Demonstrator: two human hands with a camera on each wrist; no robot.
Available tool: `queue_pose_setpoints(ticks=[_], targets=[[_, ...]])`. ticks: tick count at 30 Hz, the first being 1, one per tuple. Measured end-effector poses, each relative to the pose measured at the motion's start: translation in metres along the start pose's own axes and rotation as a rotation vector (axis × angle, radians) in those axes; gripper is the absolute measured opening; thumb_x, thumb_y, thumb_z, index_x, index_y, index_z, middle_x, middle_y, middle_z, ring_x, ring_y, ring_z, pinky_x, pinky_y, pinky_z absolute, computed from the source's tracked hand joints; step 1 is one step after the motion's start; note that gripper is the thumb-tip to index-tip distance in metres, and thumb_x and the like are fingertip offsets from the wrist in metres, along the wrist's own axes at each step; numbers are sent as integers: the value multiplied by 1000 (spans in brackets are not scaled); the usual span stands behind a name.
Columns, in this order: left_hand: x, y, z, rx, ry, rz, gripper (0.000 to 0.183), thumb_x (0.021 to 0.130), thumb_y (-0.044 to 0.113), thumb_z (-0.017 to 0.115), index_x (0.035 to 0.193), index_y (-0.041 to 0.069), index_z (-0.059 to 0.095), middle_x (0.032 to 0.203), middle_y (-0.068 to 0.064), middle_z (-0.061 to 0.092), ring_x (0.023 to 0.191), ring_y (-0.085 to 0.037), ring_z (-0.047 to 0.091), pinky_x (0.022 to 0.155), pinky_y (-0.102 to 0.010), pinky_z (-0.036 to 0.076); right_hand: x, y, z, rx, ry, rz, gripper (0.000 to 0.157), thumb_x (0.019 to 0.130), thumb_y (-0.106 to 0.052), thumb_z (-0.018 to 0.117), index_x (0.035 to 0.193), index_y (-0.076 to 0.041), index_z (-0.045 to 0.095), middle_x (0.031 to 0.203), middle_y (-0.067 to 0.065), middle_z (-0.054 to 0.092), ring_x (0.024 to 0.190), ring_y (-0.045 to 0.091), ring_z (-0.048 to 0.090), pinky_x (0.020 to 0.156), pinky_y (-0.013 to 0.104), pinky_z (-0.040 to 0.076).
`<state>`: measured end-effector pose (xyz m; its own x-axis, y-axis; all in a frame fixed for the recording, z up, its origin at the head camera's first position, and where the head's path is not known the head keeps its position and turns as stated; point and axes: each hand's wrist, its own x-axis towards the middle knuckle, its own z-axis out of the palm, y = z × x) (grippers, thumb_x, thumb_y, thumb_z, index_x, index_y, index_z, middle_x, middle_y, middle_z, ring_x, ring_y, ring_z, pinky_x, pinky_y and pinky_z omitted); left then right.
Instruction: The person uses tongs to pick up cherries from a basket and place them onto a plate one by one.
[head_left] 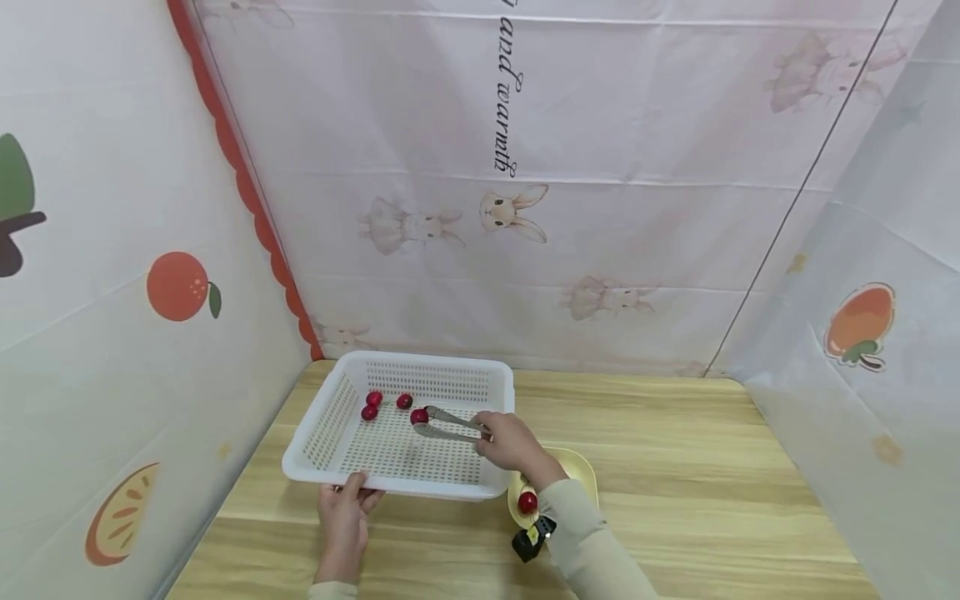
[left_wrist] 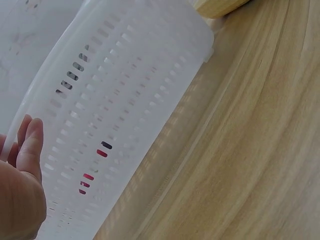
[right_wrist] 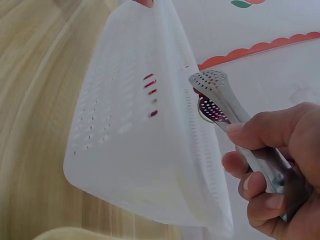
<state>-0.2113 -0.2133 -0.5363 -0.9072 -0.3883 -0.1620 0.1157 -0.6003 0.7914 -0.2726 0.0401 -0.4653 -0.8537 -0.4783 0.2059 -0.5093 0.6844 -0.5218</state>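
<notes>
My left hand (head_left: 347, 517) grips the near rim of a white perforated plastic basket (head_left: 420, 486), thumb on top. In the left wrist view that hand (left_wrist: 24, 192) shows at the basket's edge. My right hand (head_left: 512, 440) holds metal tongs (head_left: 447, 433) over the basket's inside. A small round dark-red fruit (head_left: 419, 416) sits between the tong ends. In the right wrist view the tongs (right_wrist: 232, 102) have perforated, spoon-shaped tips. Three similar fruits lie towards the basket's left: two touching fruits (head_left: 372, 399) and a single fruit (head_left: 405, 401).
A yellow plate (head_left: 583, 468) stands right of the basket, partly hidden under my right forearm, with a red fruit (head_left: 527, 502) on it. A black device (head_left: 529, 543) is worn at the right wrist. The wooden table (head_left: 675, 450) meets printed cloth walls behind and at both sides.
</notes>
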Motion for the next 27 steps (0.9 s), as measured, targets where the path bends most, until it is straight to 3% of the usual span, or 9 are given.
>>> queue_pose_setpoints(ticks=[14,27], targets=[[4,-1,-7,-2,-10,-10,33,88,-10,44,115,11,41,83,-3,67,72,-18,66,66,-31,57,-24,14,-5,3,28,21,28,80,-9,66,107,-2,63,73,-4,55,61,10,48,51,24,42],[6,-2,-7,-14,-5,-16,35,89,-10,42,115,13,41,84,-3,67,72,-18,66,66,-31,57,-47,27,-20,45,31,-12,25,82,-6,63,107,-2,61,71,-6,52,52,5,46,47,23,42]])
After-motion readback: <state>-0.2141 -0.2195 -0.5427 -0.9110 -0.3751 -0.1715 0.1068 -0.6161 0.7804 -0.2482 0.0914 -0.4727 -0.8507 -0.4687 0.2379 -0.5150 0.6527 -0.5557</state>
